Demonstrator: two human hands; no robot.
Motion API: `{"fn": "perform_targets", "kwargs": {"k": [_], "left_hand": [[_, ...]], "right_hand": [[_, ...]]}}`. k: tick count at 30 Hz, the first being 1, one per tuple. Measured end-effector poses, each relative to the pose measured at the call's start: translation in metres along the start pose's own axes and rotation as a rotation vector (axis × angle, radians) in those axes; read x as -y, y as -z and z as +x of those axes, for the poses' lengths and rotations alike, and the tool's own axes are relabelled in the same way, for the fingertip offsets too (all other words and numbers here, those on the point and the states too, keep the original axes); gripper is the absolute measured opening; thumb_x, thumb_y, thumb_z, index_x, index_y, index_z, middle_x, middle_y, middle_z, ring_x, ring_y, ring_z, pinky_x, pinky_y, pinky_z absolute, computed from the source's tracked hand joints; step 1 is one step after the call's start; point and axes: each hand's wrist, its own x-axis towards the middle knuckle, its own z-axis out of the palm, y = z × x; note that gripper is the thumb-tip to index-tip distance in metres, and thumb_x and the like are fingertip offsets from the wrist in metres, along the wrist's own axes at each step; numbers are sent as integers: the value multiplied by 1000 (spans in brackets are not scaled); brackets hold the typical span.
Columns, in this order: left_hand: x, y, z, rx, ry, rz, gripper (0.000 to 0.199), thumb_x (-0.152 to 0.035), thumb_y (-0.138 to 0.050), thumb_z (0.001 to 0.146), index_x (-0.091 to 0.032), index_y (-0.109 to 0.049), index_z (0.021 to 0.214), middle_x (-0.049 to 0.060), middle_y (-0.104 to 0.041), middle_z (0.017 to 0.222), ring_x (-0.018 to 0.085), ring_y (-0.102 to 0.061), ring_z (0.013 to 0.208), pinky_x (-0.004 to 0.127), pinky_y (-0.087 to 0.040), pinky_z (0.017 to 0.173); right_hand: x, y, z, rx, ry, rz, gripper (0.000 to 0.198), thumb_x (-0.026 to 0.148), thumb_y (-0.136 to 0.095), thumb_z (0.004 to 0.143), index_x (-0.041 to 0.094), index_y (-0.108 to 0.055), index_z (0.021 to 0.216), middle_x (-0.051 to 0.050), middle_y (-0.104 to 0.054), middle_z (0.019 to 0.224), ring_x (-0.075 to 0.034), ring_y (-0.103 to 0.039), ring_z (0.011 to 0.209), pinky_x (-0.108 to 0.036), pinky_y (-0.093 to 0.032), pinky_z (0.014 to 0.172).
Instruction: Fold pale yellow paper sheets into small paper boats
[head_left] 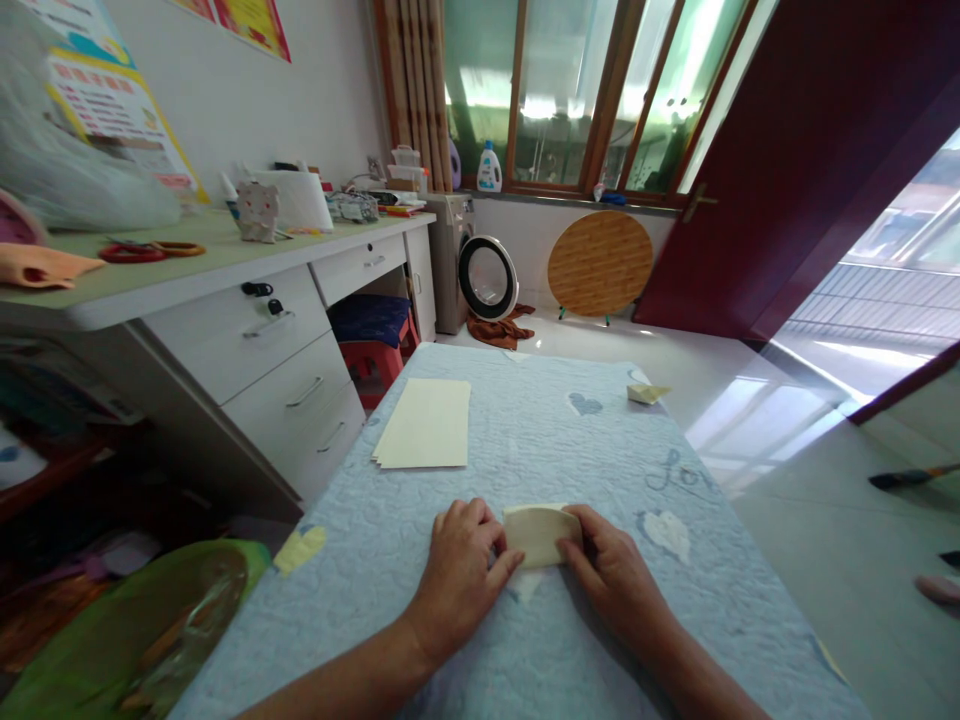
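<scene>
A folded piece of cream paper [540,538] stands slightly curved between my two hands, low over the cloth-covered table. My left hand [466,560] pinches its left end, thumb in front and fingers behind. At the right end, my right hand [611,560] grips the paper between thumb and fingers. Farther off to the left lies a stack of cream paper sheets [426,424], its edges a little uneven. A small folded paper piece [645,393] sits near the table's far right corner.
The table wears a pale blue quilted cloth [525,440]. A green-lined bin [217,590] stands by its left edge. Beyond are a white desk [270,330] with scissors [142,250], a red stool [379,345], a washing machine [454,260] with its door ajar, and a round wooden board [600,262].
</scene>
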Motion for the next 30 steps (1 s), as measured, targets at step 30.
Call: {"fn": "perform_targets", "kwargs": {"k": [30], "left_hand": [[0,-10,-12,-107,-453,270,22,-8,-53,90,-15,-64,108,9,-69,114,26,-63,103,42,-56,89]], "right_hand": [[-5,-6,3,-38,-96,-91,43,30,-47,83,16,-49,124,-1,-64,73,-19,-59,62,-31,-45,62]]}}
